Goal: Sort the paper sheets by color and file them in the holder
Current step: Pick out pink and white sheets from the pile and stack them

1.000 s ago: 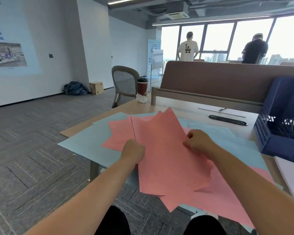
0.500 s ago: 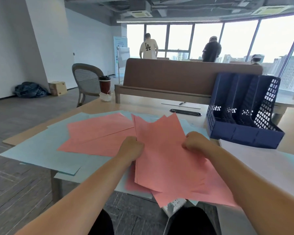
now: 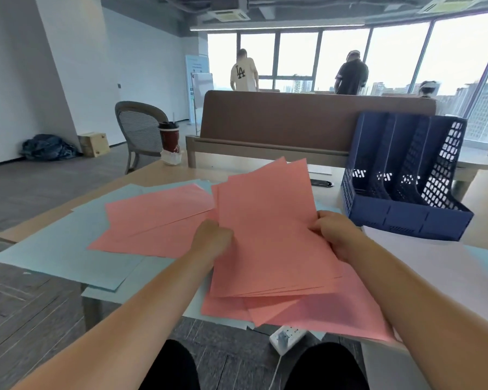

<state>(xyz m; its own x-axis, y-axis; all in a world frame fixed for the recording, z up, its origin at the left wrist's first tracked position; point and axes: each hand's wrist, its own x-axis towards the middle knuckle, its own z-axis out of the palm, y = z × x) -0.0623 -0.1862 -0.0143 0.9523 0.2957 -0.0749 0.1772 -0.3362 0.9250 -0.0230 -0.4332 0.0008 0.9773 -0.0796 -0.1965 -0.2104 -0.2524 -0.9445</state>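
Head view: our left hand (image 3: 212, 238) and right hand (image 3: 333, 235) pinch the pink stack (image 3: 268, 237) (seemingly mid-gathering); next we square it for the holder (image 3: 406, 218).

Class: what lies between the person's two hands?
Head view: a stack of pink sheets, gripped at its sides by the left hand and the right hand.

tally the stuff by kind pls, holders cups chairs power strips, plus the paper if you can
file holder: 1
cup: 1
chair: 1
power strip: 1
total: 4
pink sheets and blue sheets overlap too much to count.
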